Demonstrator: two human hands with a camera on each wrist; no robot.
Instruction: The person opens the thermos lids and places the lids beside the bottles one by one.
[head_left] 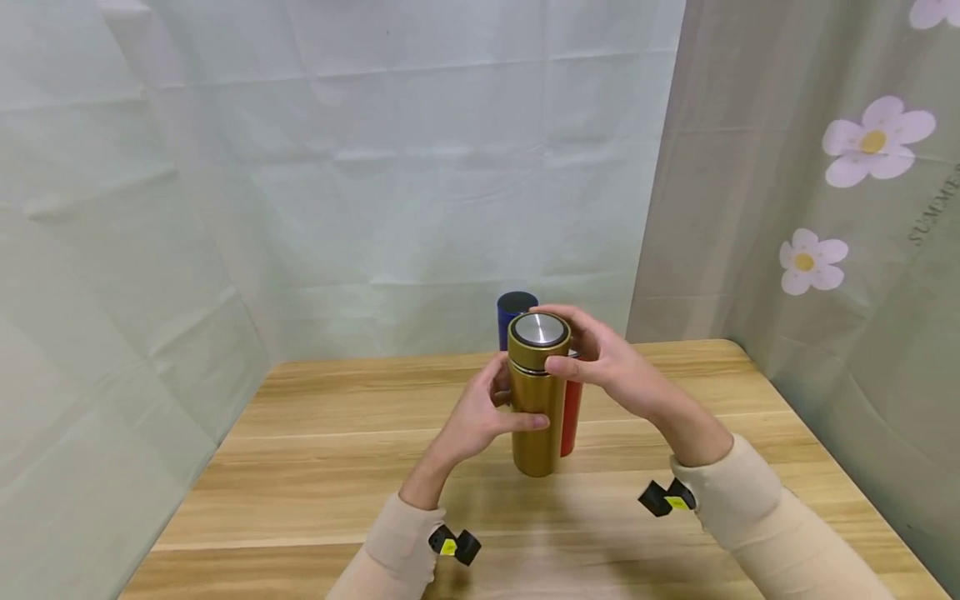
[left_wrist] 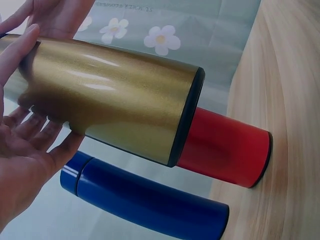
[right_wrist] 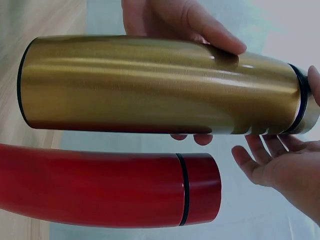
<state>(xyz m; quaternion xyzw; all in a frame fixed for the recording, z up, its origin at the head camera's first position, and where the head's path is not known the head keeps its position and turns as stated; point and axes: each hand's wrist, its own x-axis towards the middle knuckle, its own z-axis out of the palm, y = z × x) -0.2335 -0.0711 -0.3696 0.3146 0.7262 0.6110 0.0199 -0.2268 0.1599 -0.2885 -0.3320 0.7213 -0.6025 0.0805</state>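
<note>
A gold thermos [head_left: 537, 417] with a silver-topped lid [head_left: 540, 330] stands upright between the two hands, its base seemingly raised off the table in the left wrist view. The left hand [head_left: 480, 417] grips its body, thumb across the near side. Around the lid curls the right hand [head_left: 611, 362], thumb in front and fingers behind. Just behind the gold one, partly hidden in the head view, are a red thermos [right_wrist: 100, 187] and a blue thermos [left_wrist: 150, 197]. Neither hand is seen to hold these two.
The wooden table [head_left: 322, 467] has its far edge near a pale cloth backdrop [head_left: 450, 183]. On the right hangs a curtain [head_left: 720, 208] with white flowers. Black camera mounts sit on both beige sleeves [head_left: 738, 492].
</note>
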